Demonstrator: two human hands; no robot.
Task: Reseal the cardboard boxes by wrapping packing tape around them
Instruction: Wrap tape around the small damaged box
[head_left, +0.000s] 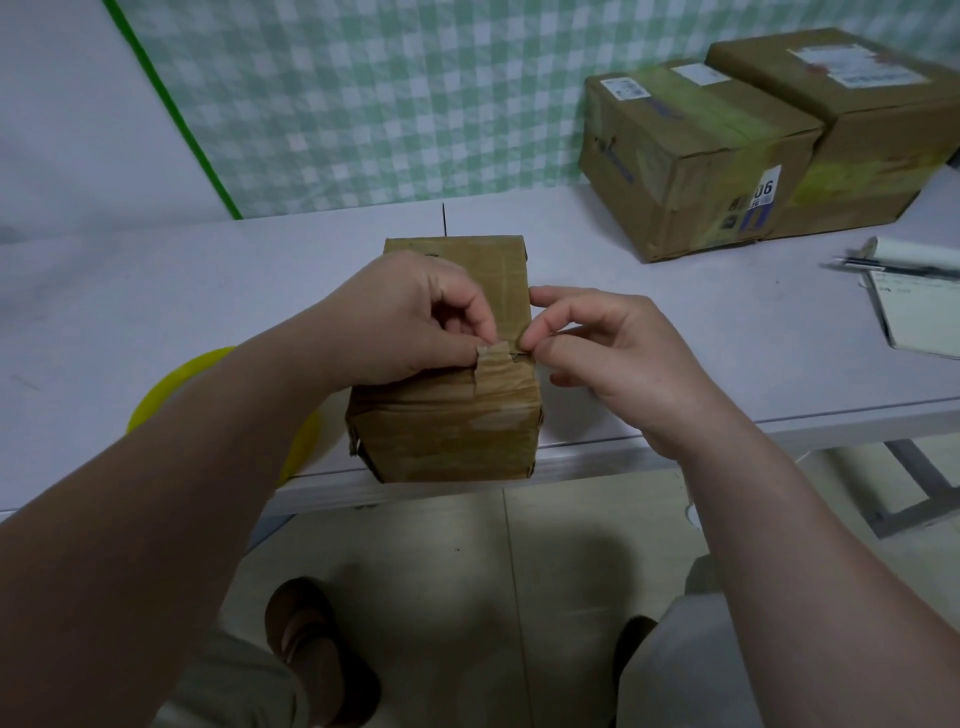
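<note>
Pinching tape (500, 370) on small box (447, 434); larger boxes (691, 166), notebook (917, 312) right.

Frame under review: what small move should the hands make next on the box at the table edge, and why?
Probably press the tape end flat onto the small box. The left hand pinches that end, which stands lifted at the top front edge, while the right hand holds the corner beside it.
</note>
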